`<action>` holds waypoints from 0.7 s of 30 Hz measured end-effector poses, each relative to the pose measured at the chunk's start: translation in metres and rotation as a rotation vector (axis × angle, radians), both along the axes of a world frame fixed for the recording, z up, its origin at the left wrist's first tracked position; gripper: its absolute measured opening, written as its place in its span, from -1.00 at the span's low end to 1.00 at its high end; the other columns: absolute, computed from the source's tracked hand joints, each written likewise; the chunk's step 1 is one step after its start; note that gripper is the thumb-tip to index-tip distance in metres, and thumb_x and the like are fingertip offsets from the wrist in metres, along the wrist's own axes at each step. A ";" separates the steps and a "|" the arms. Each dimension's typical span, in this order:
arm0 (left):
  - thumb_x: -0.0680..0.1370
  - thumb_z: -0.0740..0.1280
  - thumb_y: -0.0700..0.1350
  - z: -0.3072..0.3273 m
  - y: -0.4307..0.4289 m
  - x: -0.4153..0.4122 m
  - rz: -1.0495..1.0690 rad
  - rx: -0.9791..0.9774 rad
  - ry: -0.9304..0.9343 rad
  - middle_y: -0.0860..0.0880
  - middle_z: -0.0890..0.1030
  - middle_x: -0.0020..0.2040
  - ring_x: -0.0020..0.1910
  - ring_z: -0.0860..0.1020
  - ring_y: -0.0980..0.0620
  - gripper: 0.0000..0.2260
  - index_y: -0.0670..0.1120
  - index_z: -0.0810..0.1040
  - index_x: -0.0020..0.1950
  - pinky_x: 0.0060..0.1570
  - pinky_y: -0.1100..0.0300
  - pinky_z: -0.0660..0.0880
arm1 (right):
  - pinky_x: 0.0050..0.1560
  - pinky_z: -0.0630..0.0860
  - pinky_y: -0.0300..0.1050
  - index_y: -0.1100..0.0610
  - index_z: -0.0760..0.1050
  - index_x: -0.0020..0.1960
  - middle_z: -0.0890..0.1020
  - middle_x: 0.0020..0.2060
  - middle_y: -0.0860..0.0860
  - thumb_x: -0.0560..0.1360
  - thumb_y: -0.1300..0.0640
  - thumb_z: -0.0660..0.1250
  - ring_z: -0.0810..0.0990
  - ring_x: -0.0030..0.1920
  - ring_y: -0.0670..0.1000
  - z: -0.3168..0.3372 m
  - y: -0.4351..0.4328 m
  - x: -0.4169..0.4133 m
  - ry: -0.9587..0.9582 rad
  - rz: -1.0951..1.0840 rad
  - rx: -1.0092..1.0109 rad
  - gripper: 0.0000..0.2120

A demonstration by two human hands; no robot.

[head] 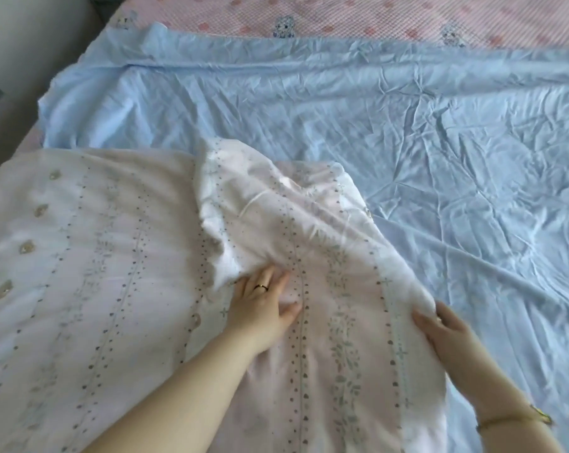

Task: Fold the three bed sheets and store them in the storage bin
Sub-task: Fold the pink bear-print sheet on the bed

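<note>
A pale pink sheet [90,289] with rows of small hearts and leafy stripes lies over the near left of the bed. Its right part is bunched and folded over, raised in a loose hump. My left hand [263,305], wearing a ring, presses flat on that sheet near the bunched fold, fingers spread. My right hand [440,335] grips the sheet's right edge, fingers curled under the cloth. A wrinkled light blue sheet [407,132] lies spread flat beneath and beyond it, covering most of the bed. No storage bin is in view.
A pink bed cover with bear prints [342,18] shows along the far edge. A grey-white wall or furniture panel [21,60] stands at the upper left beside the bed. A gold bracelet [518,420] is on my right wrist.
</note>
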State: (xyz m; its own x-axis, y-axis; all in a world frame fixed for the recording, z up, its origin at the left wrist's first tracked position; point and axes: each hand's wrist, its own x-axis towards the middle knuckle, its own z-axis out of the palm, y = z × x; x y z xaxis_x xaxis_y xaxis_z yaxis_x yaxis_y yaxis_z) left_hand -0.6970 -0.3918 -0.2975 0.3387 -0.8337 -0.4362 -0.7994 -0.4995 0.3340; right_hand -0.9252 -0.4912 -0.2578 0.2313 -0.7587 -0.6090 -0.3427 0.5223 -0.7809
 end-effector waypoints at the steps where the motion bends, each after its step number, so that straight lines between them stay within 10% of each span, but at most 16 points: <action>1: 0.58 0.00 0.19 -0.010 0.002 -0.005 -0.019 0.059 -0.028 0.04 -0.16 0.54 0.51 -0.18 0.02 -0.46 0.11 -0.09 0.51 0.46 0.06 -0.25 | -0.32 0.53 -0.28 0.22 0.53 0.12 0.63 -0.26 0.02 0.53 0.25 0.23 0.57 -0.25 0.00 -0.017 0.006 -0.010 0.008 0.006 0.086 -0.80; 9: 0.23 -0.36 0.35 -0.021 0.005 -0.004 -0.065 0.123 -0.048 0.04 -0.23 0.53 0.50 -0.26 0.03 -0.16 0.13 -0.18 0.50 0.45 0.06 -0.29 | -0.26 0.57 -0.28 0.19 0.56 -0.01 0.71 -0.20 0.05 0.46 -0.04 0.20 0.67 -0.24 -0.08 -0.039 -0.028 -0.005 -0.232 -0.018 0.300 -0.66; 15: 0.23 -0.30 0.38 -0.019 0.005 0.005 -0.079 0.112 -0.007 0.10 -0.26 0.51 0.49 -0.27 0.09 -0.16 0.14 -0.17 0.50 0.39 0.15 -0.36 | -0.10 0.56 -0.05 0.18 0.56 -0.07 0.65 -0.25 0.13 0.45 -0.09 0.33 0.61 -0.26 0.10 -0.038 -0.078 0.064 0.053 0.117 0.285 -0.69; 21: 0.55 0.05 0.23 -0.001 0.002 0.016 -0.048 0.087 0.070 0.21 -0.23 0.47 0.49 -0.20 0.12 -0.40 0.14 -0.17 0.49 0.28 0.32 -0.32 | -0.46 0.34 -0.29 0.08 0.37 -0.35 0.39 -0.46 -0.05 0.50 0.22 0.29 0.34 -0.49 -0.14 -0.022 -0.102 0.099 -0.015 -0.048 -0.334 -0.74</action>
State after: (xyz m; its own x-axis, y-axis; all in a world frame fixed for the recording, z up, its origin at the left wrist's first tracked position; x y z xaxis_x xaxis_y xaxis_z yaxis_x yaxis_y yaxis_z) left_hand -0.6807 -0.3899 -0.2981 0.2658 -0.8062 -0.5286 -0.7991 -0.4910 0.3470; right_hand -0.8257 -0.5931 -0.2795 0.1977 -0.9259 -0.3220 -0.3115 0.2521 -0.9162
